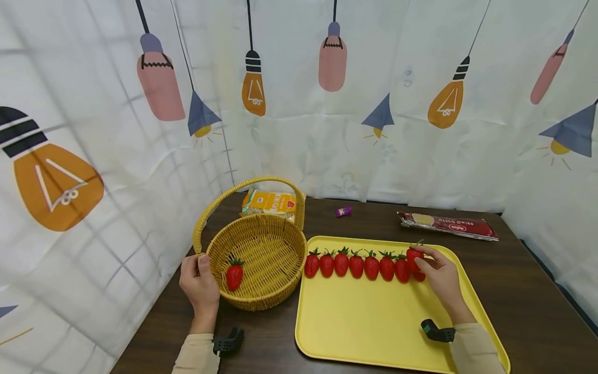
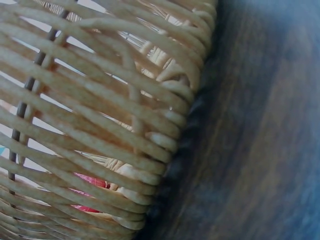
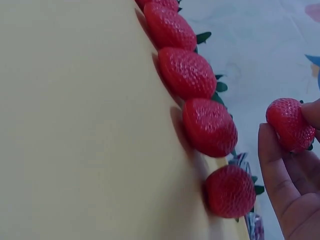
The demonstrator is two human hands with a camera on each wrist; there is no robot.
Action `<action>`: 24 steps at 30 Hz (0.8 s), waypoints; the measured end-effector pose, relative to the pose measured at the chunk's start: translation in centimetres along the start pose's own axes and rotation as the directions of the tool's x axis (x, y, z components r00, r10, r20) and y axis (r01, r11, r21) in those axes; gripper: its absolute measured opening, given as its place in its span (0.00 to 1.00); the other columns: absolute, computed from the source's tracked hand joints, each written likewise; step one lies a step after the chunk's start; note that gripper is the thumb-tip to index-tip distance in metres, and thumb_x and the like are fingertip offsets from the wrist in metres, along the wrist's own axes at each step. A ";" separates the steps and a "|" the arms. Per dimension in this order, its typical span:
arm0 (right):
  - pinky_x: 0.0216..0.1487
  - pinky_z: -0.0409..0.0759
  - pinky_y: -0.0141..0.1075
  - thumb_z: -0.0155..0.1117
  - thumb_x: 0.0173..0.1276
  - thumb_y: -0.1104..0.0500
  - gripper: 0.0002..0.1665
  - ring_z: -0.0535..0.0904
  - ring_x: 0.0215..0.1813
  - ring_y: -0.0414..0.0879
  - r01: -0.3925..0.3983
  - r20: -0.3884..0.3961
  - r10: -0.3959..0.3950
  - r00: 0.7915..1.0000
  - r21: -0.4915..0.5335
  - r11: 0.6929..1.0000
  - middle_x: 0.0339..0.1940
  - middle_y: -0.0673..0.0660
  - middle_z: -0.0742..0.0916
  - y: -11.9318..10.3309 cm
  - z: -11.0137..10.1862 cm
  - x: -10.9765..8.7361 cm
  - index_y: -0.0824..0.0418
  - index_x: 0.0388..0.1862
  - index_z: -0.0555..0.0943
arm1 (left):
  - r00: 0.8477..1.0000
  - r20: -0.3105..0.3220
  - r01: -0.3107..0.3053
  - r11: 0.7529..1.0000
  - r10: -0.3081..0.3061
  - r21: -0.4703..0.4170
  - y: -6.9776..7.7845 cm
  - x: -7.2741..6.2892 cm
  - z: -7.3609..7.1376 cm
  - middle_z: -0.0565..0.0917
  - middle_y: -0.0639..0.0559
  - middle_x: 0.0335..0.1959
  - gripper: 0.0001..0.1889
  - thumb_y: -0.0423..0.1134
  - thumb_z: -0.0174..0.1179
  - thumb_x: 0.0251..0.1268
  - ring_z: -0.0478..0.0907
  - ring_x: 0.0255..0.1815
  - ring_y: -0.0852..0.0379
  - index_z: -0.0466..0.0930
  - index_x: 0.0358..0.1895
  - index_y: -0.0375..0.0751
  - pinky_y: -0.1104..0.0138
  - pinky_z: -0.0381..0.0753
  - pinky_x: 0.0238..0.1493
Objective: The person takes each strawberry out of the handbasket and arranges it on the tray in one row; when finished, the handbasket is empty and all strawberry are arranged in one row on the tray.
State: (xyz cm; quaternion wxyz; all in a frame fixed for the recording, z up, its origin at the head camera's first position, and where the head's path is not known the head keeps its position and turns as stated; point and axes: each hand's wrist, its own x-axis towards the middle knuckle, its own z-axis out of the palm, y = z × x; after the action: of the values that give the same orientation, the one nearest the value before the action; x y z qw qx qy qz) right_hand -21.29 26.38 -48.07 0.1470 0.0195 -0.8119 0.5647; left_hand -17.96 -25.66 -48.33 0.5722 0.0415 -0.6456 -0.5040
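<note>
At the left, my left hand [image 1: 201, 285] grips the rim of a yellow wicker basket [image 1: 261, 303], near the foot of its arched handle. One red strawberry [image 1: 234, 276] lies inside the basket. The left wrist view is filled by the woven wall [image 2: 100, 100], with a bit of red showing through its gaps. My right hand [image 1: 443, 280] pinches another strawberry [image 1: 413, 256] between thumb and fingers, above the right end of a row of several strawberries [image 1: 356, 266] on a yellow tray [image 1: 359, 322]. In the right wrist view, the pinched strawberry [image 3: 286, 121] is held apart from the row.
Behind the basket stands an orange and clear food packet [image 1: 275, 202]. A small purple wrapped sweet [image 1: 343, 211] lies at the back of the dark wooden table [image 1: 532, 306], and a long red packet [image 1: 448, 225] at the back right. A patterned white curtain [image 1: 299, 140] hangs behind.
</note>
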 end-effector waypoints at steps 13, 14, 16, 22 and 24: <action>0.37 0.78 0.22 0.64 0.69 0.61 0.20 0.81 0.37 0.26 -0.081 -0.167 0.086 0.982 0.037 0.996 0.47 0.36 0.80 1.1 -2.5 0.2 0.69 0.58 0.78 | 1.000 0.017 0.011 1.000 -0.010 -0.007 0.4 0.2 0.0 0.69 0.61 0.25 0.29 0.50 0.56 0.72 0.64 0.26 0.65 0.75 0.25 0.22 0.69 0.59 0.35; 0.37 0.78 0.21 0.64 0.69 0.60 0.21 0.80 0.37 0.25 -0.100 -0.182 0.103 0.978 0.023 0.995 0.48 0.36 0.80 1.1 -2.7 0.3 0.68 0.58 0.78 | 1.000 0.016 0.011 1.000 -0.011 -0.007 0.4 0.2 0.0 0.70 0.62 0.25 0.28 0.50 0.56 0.72 0.64 0.26 0.65 0.75 0.25 0.22 0.69 0.60 0.35; 0.37 0.77 0.19 0.63 0.71 0.59 0.22 0.79 0.36 0.23 -0.139 -0.197 0.134 0.971 -0.014 0.990 0.50 0.39 0.79 1.2 -3.1 0.3 0.66 0.60 0.78 | 1.000 0.013 0.014 1.000 -0.014 -0.007 0.3 0.2 0.0 0.70 0.62 0.25 0.29 0.50 0.56 0.72 0.64 0.27 0.66 0.75 0.25 0.22 0.69 0.60 0.35; 0.36 0.75 0.18 0.61 0.72 0.56 0.23 0.75 0.36 0.20 -0.229 -0.190 0.209 0.959 -0.092 0.969 0.59 0.58 0.79 1.4 -3.8 0.3 0.66 0.62 0.76 | 1.000 0.003 0.021 1.000 -0.021 -0.004 1.7 0.3 0.2 0.70 0.65 0.27 0.29 0.49 0.56 0.73 0.64 0.28 0.68 0.75 0.25 0.20 0.70 0.60 0.35; 0.36 0.73 0.16 0.61 0.72 0.55 0.23 0.77 0.38 0.24 -0.253 -0.186 0.224 0.957 -0.149 0.956 0.62 0.63 0.78 1.6 -3.9 0.3 0.65 0.62 0.77 | 1.000 0.005 0.023 1.000 -0.023 -0.010 2.7 0.3 0.3 0.69 0.65 0.27 0.28 0.48 0.55 0.73 0.64 0.28 0.68 0.74 0.25 0.20 0.71 0.59 0.35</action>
State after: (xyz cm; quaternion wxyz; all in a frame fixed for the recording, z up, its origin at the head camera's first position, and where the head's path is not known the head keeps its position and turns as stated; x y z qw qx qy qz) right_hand -21.03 30.59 -48.16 0.1463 -0.1390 -0.8384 0.5063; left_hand -16.87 -24.32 -46.17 0.5652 0.0449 -0.6439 -0.5137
